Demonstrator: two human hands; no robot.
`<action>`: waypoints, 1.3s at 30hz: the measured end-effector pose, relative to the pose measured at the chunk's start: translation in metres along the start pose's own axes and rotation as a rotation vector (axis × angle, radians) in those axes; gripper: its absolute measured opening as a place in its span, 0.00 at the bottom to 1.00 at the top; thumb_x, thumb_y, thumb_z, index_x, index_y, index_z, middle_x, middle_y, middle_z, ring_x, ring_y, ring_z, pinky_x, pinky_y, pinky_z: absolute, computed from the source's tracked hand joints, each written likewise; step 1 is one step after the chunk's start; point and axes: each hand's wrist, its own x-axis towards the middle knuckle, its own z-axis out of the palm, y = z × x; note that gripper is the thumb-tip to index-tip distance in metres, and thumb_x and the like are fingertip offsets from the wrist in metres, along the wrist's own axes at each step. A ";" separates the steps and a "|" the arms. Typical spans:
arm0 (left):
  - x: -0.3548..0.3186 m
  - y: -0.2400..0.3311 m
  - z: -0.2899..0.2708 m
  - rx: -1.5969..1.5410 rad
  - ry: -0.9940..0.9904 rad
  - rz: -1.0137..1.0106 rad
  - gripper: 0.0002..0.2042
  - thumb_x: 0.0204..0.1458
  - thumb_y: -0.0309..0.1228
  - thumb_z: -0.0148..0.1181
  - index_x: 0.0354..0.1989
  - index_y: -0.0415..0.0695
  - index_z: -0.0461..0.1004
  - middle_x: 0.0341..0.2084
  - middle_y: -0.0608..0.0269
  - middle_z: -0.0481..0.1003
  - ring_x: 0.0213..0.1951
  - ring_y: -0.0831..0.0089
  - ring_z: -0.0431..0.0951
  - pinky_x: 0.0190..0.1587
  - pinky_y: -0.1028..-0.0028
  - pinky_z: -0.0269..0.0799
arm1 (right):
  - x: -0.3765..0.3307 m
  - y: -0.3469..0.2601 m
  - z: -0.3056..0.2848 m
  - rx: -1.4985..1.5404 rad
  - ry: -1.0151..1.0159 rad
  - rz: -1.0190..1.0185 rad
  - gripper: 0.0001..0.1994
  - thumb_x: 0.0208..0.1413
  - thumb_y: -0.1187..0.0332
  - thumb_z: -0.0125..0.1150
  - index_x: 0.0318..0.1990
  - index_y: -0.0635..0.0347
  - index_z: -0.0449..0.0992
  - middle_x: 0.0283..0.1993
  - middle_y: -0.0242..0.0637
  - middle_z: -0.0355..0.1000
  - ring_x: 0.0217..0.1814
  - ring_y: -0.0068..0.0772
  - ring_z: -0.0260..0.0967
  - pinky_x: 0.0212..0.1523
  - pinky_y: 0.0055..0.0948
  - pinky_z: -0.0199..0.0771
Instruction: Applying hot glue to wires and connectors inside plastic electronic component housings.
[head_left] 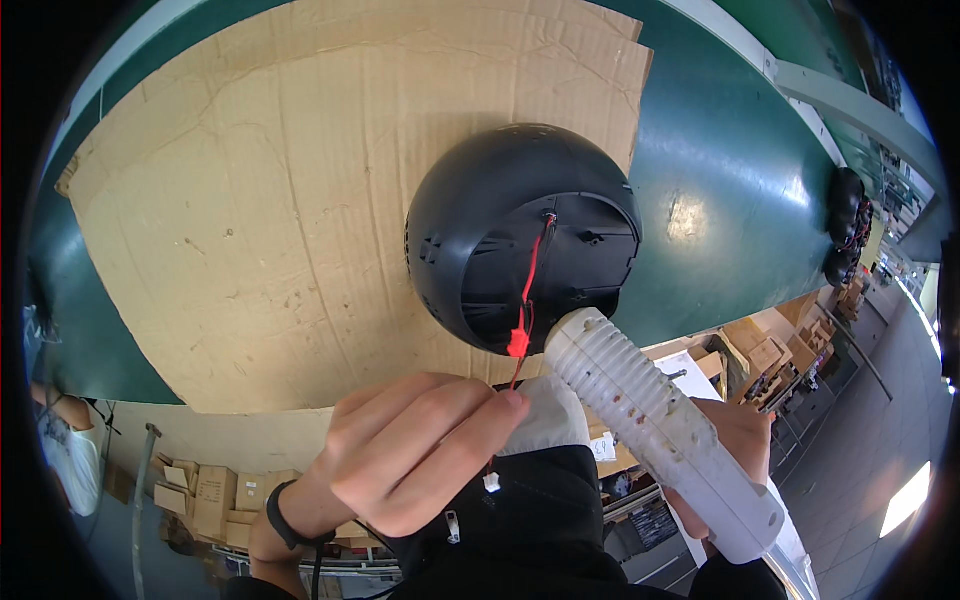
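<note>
My left hand, with a dark band on the wrist, is closed and pinches a thin red and black cable between thumb and forefinger. The cable comes out of a hole in a round black plastic housing, whose cut-out side faces me. A red sleeve sits on the cable just above my fingertips, and a small white connector dangles below them. My right hand is wrapped round a white heat gun with a ribbed barrel. Its front end points toward the red sleeve, close beside the housing's lower edge.
Under the housing lies a large cardboard sheet on a green table. Several black round parts stand at the table's right end. Below are cardboard boxes. Another person's arm shows at the far left.
</note>
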 end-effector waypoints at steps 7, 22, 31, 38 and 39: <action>0.028 -0.002 -0.024 -0.495 0.009 -0.278 0.13 0.42 0.11 0.71 0.38 0.31 0.81 0.28 0.52 0.82 0.27 0.67 0.84 0.29 0.73 0.79 | -0.003 0.004 -0.017 0.040 -0.166 -0.122 0.07 0.46 0.72 0.71 0.32 0.67 0.81 0.30 0.45 0.79 0.28 0.40 0.81 0.25 0.29 0.77; 0.064 -0.018 -0.019 -0.564 -0.037 -0.363 0.09 0.49 0.11 0.67 0.38 0.31 0.78 0.33 0.47 0.82 0.31 0.64 0.86 0.34 0.75 0.81 | -0.003 0.004 -0.009 0.049 -0.143 -0.129 0.09 0.46 0.72 0.73 0.32 0.68 0.81 0.30 0.46 0.79 0.26 0.38 0.80 0.22 0.29 0.75; 0.057 -0.030 -0.027 -0.266 -0.023 -0.298 0.11 0.46 0.13 0.69 0.39 0.34 0.80 0.40 0.51 0.79 0.38 0.71 0.78 0.39 0.75 0.71 | -0.010 0.006 -0.001 0.026 -0.075 -0.065 0.13 0.46 0.69 0.72 0.39 0.68 0.84 0.42 0.51 0.83 0.42 0.44 0.84 0.42 0.34 0.85; 0.057 -0.052 -0.008 -0.157 0.083 -0.287 0.11 0.48 0.15 0.70 0.40 0.36 0.82 0.48 0.55 0.78 0.41 0.74 0.76 0.41 0.77 0.69 | -0.011 0.017 0.021 0.179 0.055 -0.116 0.13 0.46 0.68 0.72 0.38 0.67 0.84 0.43 0.51 0.83 0.44 0.48 0.84 0.47 0.39 0.85; 0.057 -0.053 -0.007 -0.167 0.076 -0.293 0.10 0.48 0.15 0.69 0.40 0.36 0.82 0.47 0.56 0.78 0.41 0.75 0.76 0.41 0.77 0.69 | -0.012 0.017 0.020 0.224 0.060 -0.129 0.13 0.46 0.68 0.72 0.38 0.67 0.84 0.43 0.51 0.83 0.45 0.48 0.84 0.48 0.39 0.85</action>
